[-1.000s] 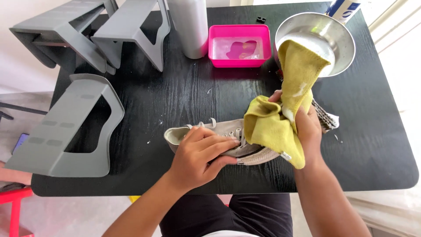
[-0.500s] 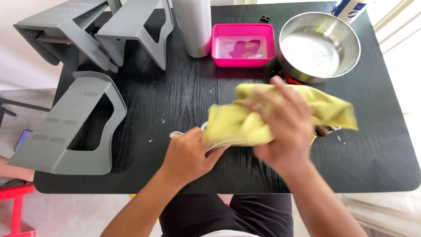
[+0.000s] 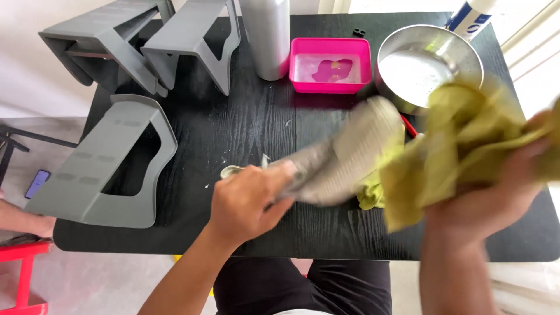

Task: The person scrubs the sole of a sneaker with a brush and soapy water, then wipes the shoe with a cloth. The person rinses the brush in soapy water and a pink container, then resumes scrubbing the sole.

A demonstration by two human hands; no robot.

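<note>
The left hand (image 3: 248, 201) is clenched around one end of a grey shoe (image 3: 338, 160), which is tipped so its ribbed sole faces up and is blurred by motion, lifted over the middle of the black bench (image 3: 233, 128). The right hand (image 3: 490, 198) grasps a bunched yellow-green cloth (image 3: 455, 140) at the right, just beside the shoe's far end; whether cloth and shoe touch cannot be told through the blur. Beyond the cloth stands a steel bowl (image 3: 429, 64) with pale liquid. To its left sits a pink square tray (image 3: 331, 65), then a tall metal cylinder (image 3: 267, 35). Three grey plastic shoe stands (image 3: 111, 163) occupy the bench's left part. A blue-and-white bottle (image 3: 472, 14) stands at the far right corner.
</note>
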